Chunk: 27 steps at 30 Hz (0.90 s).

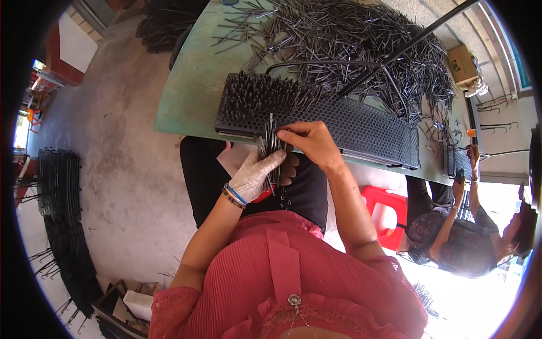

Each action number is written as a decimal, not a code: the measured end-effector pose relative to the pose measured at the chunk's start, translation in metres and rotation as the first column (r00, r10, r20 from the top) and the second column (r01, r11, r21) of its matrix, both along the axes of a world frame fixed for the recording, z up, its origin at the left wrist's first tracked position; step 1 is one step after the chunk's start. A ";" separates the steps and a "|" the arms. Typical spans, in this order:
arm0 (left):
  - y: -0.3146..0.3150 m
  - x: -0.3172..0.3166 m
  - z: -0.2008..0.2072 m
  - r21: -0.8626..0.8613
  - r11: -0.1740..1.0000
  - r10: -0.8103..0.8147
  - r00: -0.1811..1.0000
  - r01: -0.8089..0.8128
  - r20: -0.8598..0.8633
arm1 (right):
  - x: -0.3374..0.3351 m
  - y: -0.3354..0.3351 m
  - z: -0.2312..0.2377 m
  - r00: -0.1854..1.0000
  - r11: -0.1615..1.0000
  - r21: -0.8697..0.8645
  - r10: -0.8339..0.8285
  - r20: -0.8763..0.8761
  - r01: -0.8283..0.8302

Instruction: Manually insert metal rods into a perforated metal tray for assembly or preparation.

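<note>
A bundle of thin dark metal rods [271,131] stands roughly upright in my left hand [253,175], which wears a whitish work glove and is closed around it. My right hand [313,141] is bare, its thumb and fingers pinched against the bundle's upper part; which rods it grips is partly hidden. Just beyond both hands, along the table's near edge, lies a long black rack [372,131] with a perforated top. Many short rods [257,96] stand upright in the holes of its left part, while the holes on the right show no rods.
Loose rods lie in a large pile [361,34] across the green table [186,93]. A black bent-bar frame [395,53] rises over the rack. To the right, a co-worker [468,237] handles a similar rack near a red stool [387,212]. Dark hooked rods [59,192] are stacked at left.
</note>
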<state>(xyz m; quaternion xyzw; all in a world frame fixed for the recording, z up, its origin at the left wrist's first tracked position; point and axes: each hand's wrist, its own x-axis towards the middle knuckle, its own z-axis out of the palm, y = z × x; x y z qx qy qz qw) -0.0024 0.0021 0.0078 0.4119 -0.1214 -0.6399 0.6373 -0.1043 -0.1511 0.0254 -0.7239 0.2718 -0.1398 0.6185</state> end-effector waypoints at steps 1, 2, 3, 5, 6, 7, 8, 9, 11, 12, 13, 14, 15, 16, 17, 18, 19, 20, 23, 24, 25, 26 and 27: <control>0.001 0.001 0.002 0.020 1.000 -0.010 1.000 0.010 0.000 | -0.001 -0.001 -0.001 0.999 0.999 0.032 0.013 -0.032 -0.012; 0.001 0.001 0.002 0.039 0.999 -0.019 1.000 0.019 0.001 | -0.001 -0.003 -0.003 0.999 0.999 0.031 0.014 -0.031 -0.013; 0.001 0.002 0.001 0.039 0.999 -0.018 1.000 0.018 0.002 | -0.002 -0.003 -0.006 0.999 1.000 0.015 -0.022 -0.036 0.023; 0.002 0.002 -0.004 0.085 0.996 -0.025 0.999 0.023 0.026 | -0.001 -0.004 -0.004 0.998 0.998 -0.001 -0.056 -0.040 0.056; 0.002 0.002 -0.008 0.085 0.996 -0.022 0.999 0.020 0.027 | 0.000 -0.004 0.002 0.996 0.996 0.013 -0.092 -0.018 0.092; 0.002 0.001 -0.012 0.071 0.997 0.029 0.999 -0.031 0.031 | 0.001 -0.003 0.005 0.992 0.991 0.028 -0.128 0.004 0.128; 0.001 0.000 -0.012 0.055 0.995 0.076 0.996 -0.078 0.034 | 0.001 -0.004 0.006 0.992 0.991 0.028 -0.129 0.004 0.129; 0.001 0.000 -0.012 0.054 0.996 0.076 0.997 -0.078 0.034 | 0.003 -0.004 0.007 0.987 0.987 0.004 -0.158 0.027 0.158; 0.000 -0.001 -0.010 0.087 0.988 0.126 0.991 -0.129 0.043 | 0.004 -0.004 0.009 0.982 0.982 -0.018 -0.185 0.051 0.186; -0.001 0.000 -0.010 0.086 0.988 0.127 0.991 -0.130 0.043 | 0.005 -0.005 0.010 0.981 0.979 -0.057 -0.192 0.037 0.194; -0.001 0.000 -0.010 0.096 0.983 0.152 0.988 -0.154 0.034 | 0.005 -0.005 0.010 0.980 0.975 -0.096 -0.199 0.023 0.201; -0.002 -0.001 -0.009 0.107 0.979 0.174 0.984 -0.176 0.025 | 0.005 -0.006 0.010 0.980 0.975 -0.096 -0.200 0.022 0.201; -0.002 -0.002 -0.008 0.108 0.979 0.174 0.985 -0.175 0.024 | 0.005 -0.008 0.010 0.980 0.976 -0.089 -0.195 0.025 0.197; -0.001 -0.004 -0.007 0.111 0.977 0.179 0.984 -0.180 0.023 | 0.006 -0.009 0.011 0.981 0.978 -0.081 -0.191 0.027 0.193; 0.000 -0.004 -0.006 0.114 0.976 0.185 0.982 -0.187 0.023 | 0.006 -0.010 0.014 0.974 0.974 -0.058 -0.217 0.058 0.221; 0.001 -0.004 -0.009 0.114 0.975 0.187 0.982 -0.188 0.022 | 0.006 -0.011 0.018 0.966 0.968 -0.035 -0.244 0.088 0.247; 0.002 -0.003 -0.016 0.090 0.981 0.168 0.985 -0.170 0.033 | 0.007 -0.014 0.020 0.947 0.958 -0.037 -0.276 0.164 0.286; 0.003 -0.003 -0.020 0.066 0.986 0.147 0.988 -0.150 0.045 | 0.009 -0.016 0.021 0.927 0.941 -0.055 -0.317 0.201 0.334; 0.006 -0.003 -0.026 0.089 0.993 0.066 0.996 -0.072 0.067 | 0.019 -0.018 0.024 0.889 0.906 -0.112 -0.367 0.274 0.409; 0.006 -0.003 -0.026 0.089 0.993 0.065 0.996 -0.071 0.067 | 0.024 -0.017 0.020 0.872 0.888 -0.154 -0.369 0.322 0.432; 0.006 -0.004 -0.025 0.092 0.993 0.068 0.994 -0.076 0.089 | 0.028 -0.015 0.016 0.854 0.868 -0.195 -0.367 0.369 0.457; 0.006 -0.004 -0.024 0.094 0.992 0.070 0.991 -0.081 0.110 | 0.032 -0.015 0.011 0.856 0.852 -0.242 -0.361 0.370 0.464; 0.006 -0.005 -0.024 0.094 0.992 0.069 0.992 -0.079 0.110 | 0.034 -0.014 0.007 0.867 0.841 -0.288 -0.349 0.356 0.457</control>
